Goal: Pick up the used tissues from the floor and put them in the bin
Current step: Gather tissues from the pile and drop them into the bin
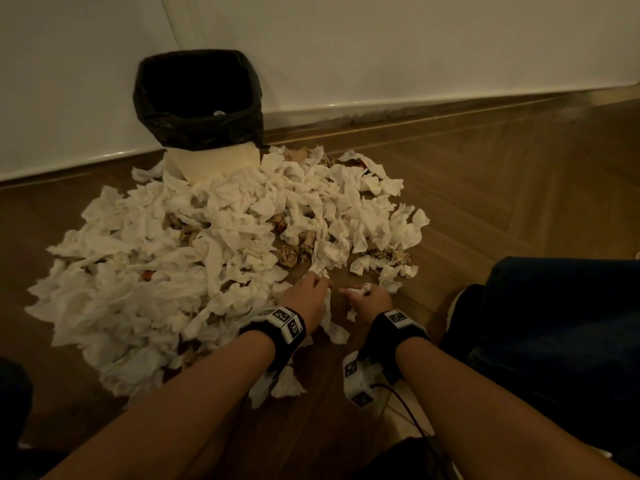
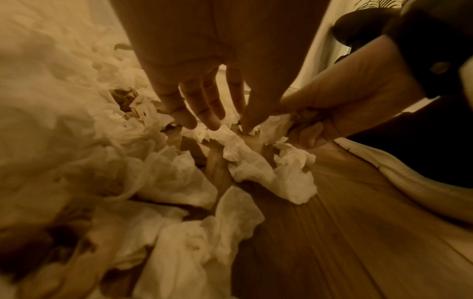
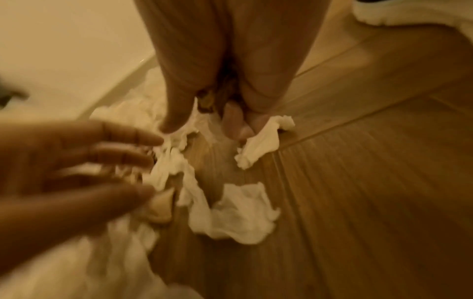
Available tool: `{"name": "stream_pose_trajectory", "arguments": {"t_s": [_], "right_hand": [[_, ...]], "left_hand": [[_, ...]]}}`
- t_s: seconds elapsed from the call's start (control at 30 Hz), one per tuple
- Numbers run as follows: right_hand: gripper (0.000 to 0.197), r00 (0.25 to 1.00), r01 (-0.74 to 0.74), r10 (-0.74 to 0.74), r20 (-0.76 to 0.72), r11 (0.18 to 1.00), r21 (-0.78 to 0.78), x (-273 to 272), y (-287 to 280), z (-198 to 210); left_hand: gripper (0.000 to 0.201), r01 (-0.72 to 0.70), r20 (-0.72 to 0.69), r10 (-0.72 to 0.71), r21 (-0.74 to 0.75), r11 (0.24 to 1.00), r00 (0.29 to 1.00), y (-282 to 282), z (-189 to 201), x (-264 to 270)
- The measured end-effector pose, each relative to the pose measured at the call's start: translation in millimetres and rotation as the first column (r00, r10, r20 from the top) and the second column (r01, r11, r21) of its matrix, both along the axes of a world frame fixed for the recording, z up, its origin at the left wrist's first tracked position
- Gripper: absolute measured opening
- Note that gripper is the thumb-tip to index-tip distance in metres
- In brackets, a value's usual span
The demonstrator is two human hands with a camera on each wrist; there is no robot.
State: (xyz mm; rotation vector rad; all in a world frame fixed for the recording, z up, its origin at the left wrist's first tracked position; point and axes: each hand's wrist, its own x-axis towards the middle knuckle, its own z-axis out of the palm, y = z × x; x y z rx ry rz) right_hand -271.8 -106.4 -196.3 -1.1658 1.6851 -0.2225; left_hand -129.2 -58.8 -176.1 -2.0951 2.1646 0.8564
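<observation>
Head view is showing the right hand (image 1: 367,299) clutching a crumpled white tissue wad (image 3: 258,141) while the left hand (image 1: 306,296), fingers loosely spread, is reaching for near strays of the big white tissue heap (image 1: 194,258), likely still gathering before carrying to the far-left black-lined bin (image 1: 198,98).

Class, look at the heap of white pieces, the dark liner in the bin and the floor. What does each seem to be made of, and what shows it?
Heap: soft matte tissue paper; crumpled, torn edges.
Liner: thin black plastic film, probably; glossy wrinkles.
Floor: wood or wood-look planks; grain, seams, low sheen.
</observation>
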Motion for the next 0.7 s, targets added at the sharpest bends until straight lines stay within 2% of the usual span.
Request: {"name": "stream_pose_trajectory", "arguments": {"t_s": [0.13,0.23,0.33,0.4,0.5,0.57,0.63,0.7], "right_hand": [[0.024,0.954,0.269,-0.280,0.104,0.957,0.106,-8,-5,-4],[0.020,0.939,0.262,-0.294,0.179,0.948,0.181,-15,-9,-8],[0.009,0.862,0.338,-0.409,0.298,0.903,0.264,-19,-10,-6],[0.033,0.818,0.390,-0.475,0.324,0.873,0.294,-21,-12,-4],[0.031,0.720,0.549,-0.628,0.296,0.776,0.311,-20,-15,0],[0.020,0.693,0.567,-0.651,0.309,0.758,0.323,-17,-16,1],[0.020,0.708,0.541,-0.632,0.316,0.772,0.332,-15,-14,-1],[0.018,0.691,0.534,-0.642,0.332,0.763,0.365,-13,-12,0]], "left_hand": [[0.054,0.096,0.046,-0.096,0.018,0.995,0.994,3,-2,-4],[0.058,0.156,0.134,-0.159,0.027,0.987,0.978,5,-4,-6],[0.054,0.185,0.202,-0.179,-0.007,0.983,0.963,8,-9,-8],[0.054,0.174,0.204,-0.171,0.002,0.985,0.964,9,-9,-10],[0.055,0.180,0.196,-0.190,0.069,0.981,0.962,8,-9,-12],[0.054,0.209,0.220,-0.226,0.098,0.973,0.949,8,-11,-13],[0.050,0.263,0.272,-0.287,0.124,0.957,0.918,8,-14,-15],[0.047,0.301,0.300,-0.333,0.150,0.942,0.894,8,-16,-16]]}}
